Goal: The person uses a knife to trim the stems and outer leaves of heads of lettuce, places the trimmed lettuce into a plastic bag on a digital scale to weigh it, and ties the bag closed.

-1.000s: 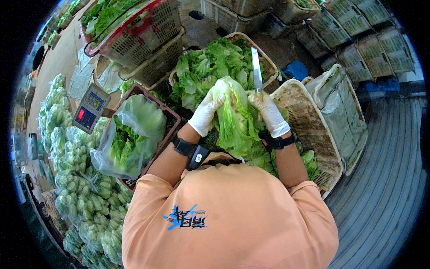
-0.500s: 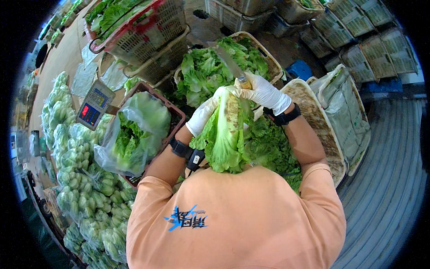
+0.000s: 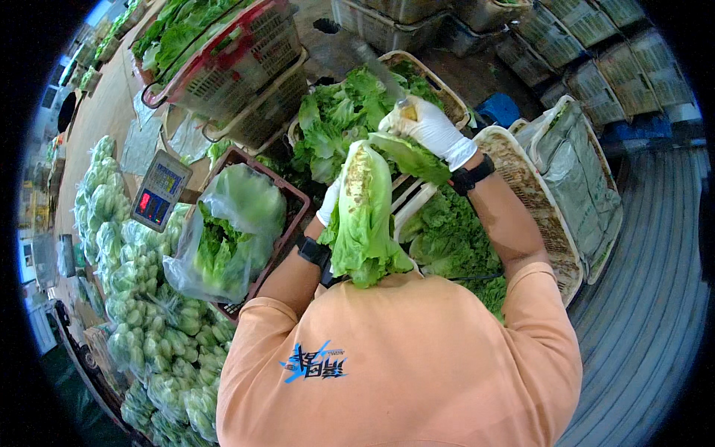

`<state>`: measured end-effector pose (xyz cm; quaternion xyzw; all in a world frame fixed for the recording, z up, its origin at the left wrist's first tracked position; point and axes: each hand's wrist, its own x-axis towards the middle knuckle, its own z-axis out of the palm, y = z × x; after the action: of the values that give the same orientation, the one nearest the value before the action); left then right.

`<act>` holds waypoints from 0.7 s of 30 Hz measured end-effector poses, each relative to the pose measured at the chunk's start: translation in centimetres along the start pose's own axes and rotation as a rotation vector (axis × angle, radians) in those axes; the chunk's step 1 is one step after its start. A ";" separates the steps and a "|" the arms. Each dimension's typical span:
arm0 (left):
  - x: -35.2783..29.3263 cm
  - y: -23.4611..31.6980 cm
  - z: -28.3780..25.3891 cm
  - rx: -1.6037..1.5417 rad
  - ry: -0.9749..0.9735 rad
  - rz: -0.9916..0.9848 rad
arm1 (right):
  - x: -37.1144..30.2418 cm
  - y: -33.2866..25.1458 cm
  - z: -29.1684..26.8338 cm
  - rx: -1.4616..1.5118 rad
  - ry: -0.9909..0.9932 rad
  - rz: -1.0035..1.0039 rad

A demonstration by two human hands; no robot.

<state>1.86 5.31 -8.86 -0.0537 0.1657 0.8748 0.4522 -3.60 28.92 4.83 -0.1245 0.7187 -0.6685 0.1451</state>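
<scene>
My left hand, in a white glove, grips a long green lettuce head from its left side; most of the fingers are hidden behind it. The head hangs with its leafy end toward my chest, and brown marks show near the upper end. In my gloved right hand is a knife, its blade pointing up and to the left, blurred. A loose lettuce leaf is held in the same hand, apart from the head along most of its length. Beyond both hands sits a basket of lettuce leaves.
Left of me, a bagged lettuce rests on a dark red crate beside a scale display. Bagged vegetables are heaped farther left. More lettuce lies below my right arm. Pale baskets stand at right.
My right hand has moved slightly right, pulling a leaf away from the lettuce head. The left hand has shifted lower behind the head, which now stands more exposed.
</scene>
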 end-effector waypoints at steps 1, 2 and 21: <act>-0.8 0.9 3.2 -0.033 0.026 -0.011 | 0.1 0.1 -0.3 -0.056 0.157 -0.070; -1.1 1.2 5.1 -0.058 0.069 -0.006 | -0.1 0.0 0.0 -0.516 0.474 -0.146; -0.1 2.5 7.4 0.573 0.216 0.281 | -0.9 -4.8 2.7 -0.847 -0.186 0.044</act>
<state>0.29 6.36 -1.24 0.0063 0.4575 0.8358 0.3035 -1.87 26.44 9.48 -0.2172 0.9159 -0.2975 0.1595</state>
